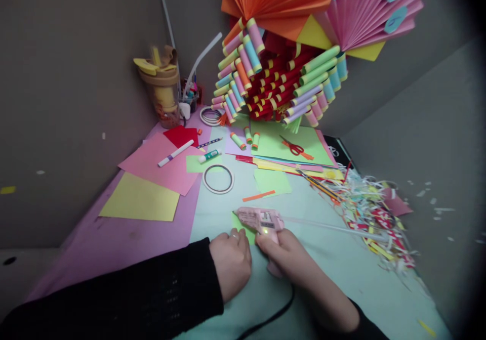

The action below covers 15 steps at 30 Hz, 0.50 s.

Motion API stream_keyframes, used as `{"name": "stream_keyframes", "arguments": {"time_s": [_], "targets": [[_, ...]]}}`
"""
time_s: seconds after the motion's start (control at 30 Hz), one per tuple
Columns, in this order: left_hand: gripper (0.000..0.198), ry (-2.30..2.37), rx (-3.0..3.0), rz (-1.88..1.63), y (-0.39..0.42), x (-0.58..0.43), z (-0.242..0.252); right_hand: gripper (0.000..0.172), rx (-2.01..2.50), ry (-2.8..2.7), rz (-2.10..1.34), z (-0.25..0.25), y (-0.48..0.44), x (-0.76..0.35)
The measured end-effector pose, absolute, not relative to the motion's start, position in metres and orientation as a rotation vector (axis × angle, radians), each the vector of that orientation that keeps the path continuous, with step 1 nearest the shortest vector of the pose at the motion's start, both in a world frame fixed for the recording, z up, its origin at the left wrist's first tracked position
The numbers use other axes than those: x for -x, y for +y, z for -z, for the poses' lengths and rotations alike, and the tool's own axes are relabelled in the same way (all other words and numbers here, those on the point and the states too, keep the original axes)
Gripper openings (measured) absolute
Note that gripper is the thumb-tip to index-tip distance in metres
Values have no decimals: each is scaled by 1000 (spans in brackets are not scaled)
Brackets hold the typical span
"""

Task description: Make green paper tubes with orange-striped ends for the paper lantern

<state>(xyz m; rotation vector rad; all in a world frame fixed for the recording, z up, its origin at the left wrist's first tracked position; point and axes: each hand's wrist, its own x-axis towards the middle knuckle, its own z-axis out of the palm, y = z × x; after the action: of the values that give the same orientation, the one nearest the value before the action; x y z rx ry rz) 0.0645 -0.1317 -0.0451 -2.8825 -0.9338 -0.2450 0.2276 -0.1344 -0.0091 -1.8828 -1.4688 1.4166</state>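
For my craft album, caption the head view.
Right hand holding a pink glue gun over a small green paper, left hand at the paper, red-handled scissors farther back.

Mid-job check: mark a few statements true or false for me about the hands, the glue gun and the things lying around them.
1. The right hand holds the pink glue gun. True.
2. The red-handled scissors lie on a large green sheet. True.
3. The left hand grips those scissors. False: they lie well away from it; its fingers are at a small green paper by the glue gun.
4. The orange strip lies under the glue gun. False: it lies beyond the gun, apart from it.
5. The white ring lies nearer the hands than the scissors do. True.
6. The left sleeve is red. False: it is black.
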Motion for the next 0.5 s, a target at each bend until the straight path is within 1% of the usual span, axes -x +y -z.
{"name": "stream_keyframes", "arguments": {"time_s": [0.5], "targets": [[28, -895, 2894, 238, -131, -63, 43, 25, 1900, -1451, -1363, 10, -136, -233]]}}
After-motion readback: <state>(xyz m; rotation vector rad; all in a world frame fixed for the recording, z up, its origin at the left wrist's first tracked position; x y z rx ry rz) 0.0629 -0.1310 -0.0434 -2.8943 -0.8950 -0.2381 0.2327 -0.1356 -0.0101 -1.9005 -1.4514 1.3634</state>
